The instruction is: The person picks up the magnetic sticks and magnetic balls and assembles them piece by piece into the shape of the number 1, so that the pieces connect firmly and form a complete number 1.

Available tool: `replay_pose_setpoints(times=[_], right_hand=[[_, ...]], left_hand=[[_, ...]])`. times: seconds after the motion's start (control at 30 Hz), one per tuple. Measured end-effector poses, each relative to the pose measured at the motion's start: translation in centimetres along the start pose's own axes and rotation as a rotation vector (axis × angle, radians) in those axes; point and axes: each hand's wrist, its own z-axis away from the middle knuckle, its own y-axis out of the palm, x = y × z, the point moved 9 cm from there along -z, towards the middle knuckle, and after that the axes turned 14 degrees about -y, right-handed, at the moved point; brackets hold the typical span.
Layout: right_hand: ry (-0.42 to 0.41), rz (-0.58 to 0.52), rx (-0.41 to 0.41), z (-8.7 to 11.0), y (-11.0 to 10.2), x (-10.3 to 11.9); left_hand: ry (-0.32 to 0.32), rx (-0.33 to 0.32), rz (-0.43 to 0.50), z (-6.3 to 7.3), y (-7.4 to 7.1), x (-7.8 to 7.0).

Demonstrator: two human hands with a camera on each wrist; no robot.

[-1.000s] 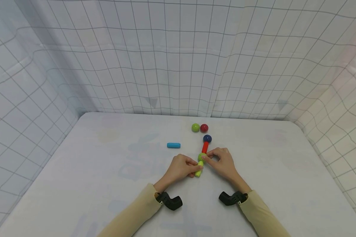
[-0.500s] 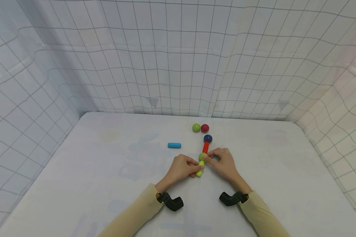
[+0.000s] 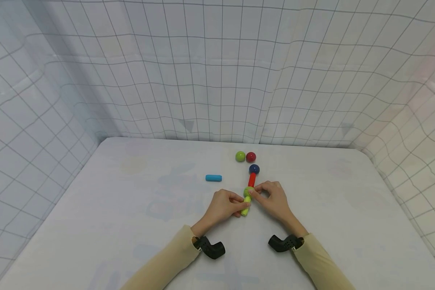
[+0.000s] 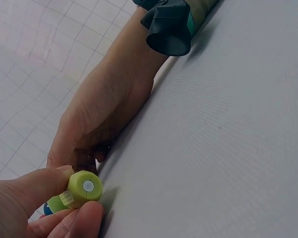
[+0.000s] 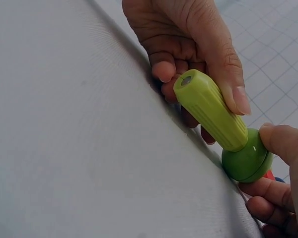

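My left hand (image 3: pixel 224 204) pinches a yellow-green ribbed rod (image 5: pixel 211 109) between thumb and fingers. The rod's free end shows a round metal disc in the left wrist view. Its other end meets a green ball (image 5: pixel 246 157), which my right hand (image 3: pixel 273 200) pinches between thumb and fingertips. Beyond the ball, a red rod (image 3: pixel 252 180) continues the line, with a dark blue ball (image 3: pixel 254 169) at its far end. Together these pieces form a nearly straight chain close over the white tabletop, pointing away from me.
A loose blue rod (image 3: pixel 213 178) lies left of the chain. Farther back, another green ball (image 3: pixel 240 156) and a dark red ball (image 3: pixel 251 157) sit side by side. White grid-patterned curtains (image 3: pixel 232 80) stand behind the table (image 3: pixel 112 225) and along both sides.
The whole head view has shifted slightly, with hands and pieces appearing a little farther right. Both hands keep the same hold on the rod and ball.
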Motion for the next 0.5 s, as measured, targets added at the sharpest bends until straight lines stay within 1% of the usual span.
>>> replay_pose_setpoints(times=[0.37, 0.5], right_hand=[[0.057, 0.005, 0.012, 0.07, 0.0, -0.39], [0.056, 0.0, 0.009, 0.06, -0.04, -0.29]], left_hand=[[0.013, -0.022, -0.004, 0.07, 0.09, -0.2], [0.015, -0.028, -0.01, 0.07, 0.11, -0.15]])
